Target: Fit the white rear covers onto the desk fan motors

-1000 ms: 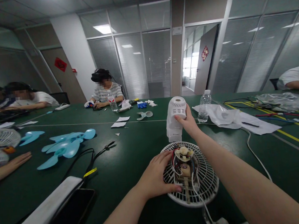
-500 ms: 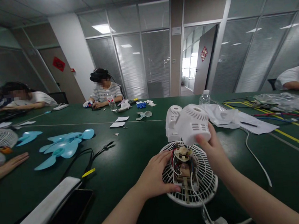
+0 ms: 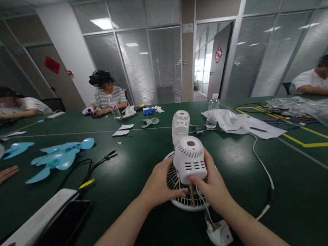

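My right hand (image 3: 214, 178) grips a white slotted fan motor cover (image 3: 189, 155), thumb on its near face and fingers along its right side. It sits over the middle of a white round fan grille (image 3: 189, 205), hiding most of the motor. My left hand (image 3: 159, 183) is curled round the left side of the fan motor, thumb in front and fingertips behind the cover. Cords run down from the motor to a white plastic part (image 3: 219, 233) near me. A second white motor cover (image 3: 180, 123) stands just behind the grille.
Blue fan blades (image 3: 60, 160), a black phone (image 3: 53, 234) and a long white device (image 3: 31, 224) lie at left. A water bottle (image 3: 213, 112), plastic bag (image 3: 233, 122) and white cable (image 3: 265, 163) are at right. A co-worker's hand (image 3: 2, 179) rests at far left; other people sit around the table.
My right hand has brought the motor cover down and left, over the motor that was exposed before. My left hand keeps its place at the motor. The view has shifted slightly.
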`<move>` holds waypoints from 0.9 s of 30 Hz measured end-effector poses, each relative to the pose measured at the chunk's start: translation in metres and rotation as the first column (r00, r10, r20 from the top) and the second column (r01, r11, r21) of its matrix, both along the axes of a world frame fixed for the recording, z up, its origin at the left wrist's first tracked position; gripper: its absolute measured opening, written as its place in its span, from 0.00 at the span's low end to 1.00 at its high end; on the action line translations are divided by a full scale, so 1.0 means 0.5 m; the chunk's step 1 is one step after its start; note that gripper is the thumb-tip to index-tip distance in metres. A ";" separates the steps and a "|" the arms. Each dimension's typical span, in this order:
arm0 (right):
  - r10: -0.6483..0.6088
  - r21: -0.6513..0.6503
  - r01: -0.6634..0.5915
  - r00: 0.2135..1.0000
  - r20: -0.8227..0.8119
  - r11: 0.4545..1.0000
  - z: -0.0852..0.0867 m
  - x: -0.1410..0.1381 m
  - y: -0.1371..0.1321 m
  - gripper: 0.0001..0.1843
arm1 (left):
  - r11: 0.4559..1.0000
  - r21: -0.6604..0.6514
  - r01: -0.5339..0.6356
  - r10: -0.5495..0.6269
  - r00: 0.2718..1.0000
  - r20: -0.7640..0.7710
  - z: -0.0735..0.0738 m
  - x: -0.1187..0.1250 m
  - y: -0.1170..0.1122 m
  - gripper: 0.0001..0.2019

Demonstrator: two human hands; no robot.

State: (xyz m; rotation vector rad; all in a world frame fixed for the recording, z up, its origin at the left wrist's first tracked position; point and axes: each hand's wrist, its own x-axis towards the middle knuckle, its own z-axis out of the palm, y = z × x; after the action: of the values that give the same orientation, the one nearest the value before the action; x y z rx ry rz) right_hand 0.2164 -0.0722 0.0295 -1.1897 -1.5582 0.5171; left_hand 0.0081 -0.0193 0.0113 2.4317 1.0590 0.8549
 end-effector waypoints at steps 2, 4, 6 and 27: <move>-0.026 -0.001 0.026 0.998 0.062 1.000 -0.005 -0.001 -0.004 0.49 | 1.000 -0.021 -0.016 0.017 1.000 0.007 -0.004 0.001 -0.002 0.53; -0.074 -0.015 0.077 0.990 0.121 0.997 -0.005 0.000 -0.010 0.51 | 0.999 -0.037 -0.032 0.033 0.999 0.015 -0.006 0.003 -0.004 0.55; -0.112 -0.047 0.121 0.980 0.165 0.992 0.000 0.003 -0.015 0.53 | 0.998 -0.043 -0.038 0.039 0.999 0.026 -0.005 0.005 -0.007 0.58; 0.069 -0.088 -0.059 0.990 0.121 0.994 0.010 0.054 0.001 0.59 | 0.999 0.003 0.043 -0.043 0.999 0.012 0.002 0.020 -0.019 0.52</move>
State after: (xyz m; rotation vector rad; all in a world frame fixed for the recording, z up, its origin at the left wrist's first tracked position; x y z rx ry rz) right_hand 0.2432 -0.0716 0.0347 -1.2588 -1.6992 0.5645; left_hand 0.0180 -0.0287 0.0122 2.4397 0.9976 0.8566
